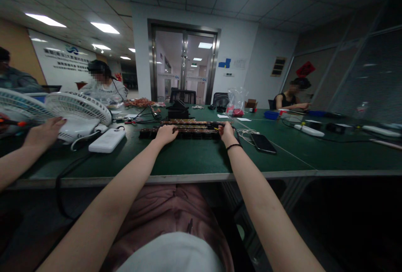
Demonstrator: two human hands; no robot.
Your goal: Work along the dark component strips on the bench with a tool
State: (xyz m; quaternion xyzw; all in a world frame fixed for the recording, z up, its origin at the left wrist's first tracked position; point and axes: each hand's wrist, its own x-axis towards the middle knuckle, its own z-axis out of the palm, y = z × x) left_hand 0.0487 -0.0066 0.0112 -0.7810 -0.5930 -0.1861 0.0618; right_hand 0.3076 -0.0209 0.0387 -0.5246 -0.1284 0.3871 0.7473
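Both my arms reach straight out over the green table. My left hand rests palm down on the near left part of a long dark tray of copper-coloured parts, fingers curled over its edge. My right hand grips the tray's right end, fingers bent around it. A black band circles my right wrist. The tray lies flat, running left to right.
A white power bank and two white desk fans stand at the left, where another person's hand rests. A black phone lies right of the tray. White power strips, cables and two seated people are farther off.
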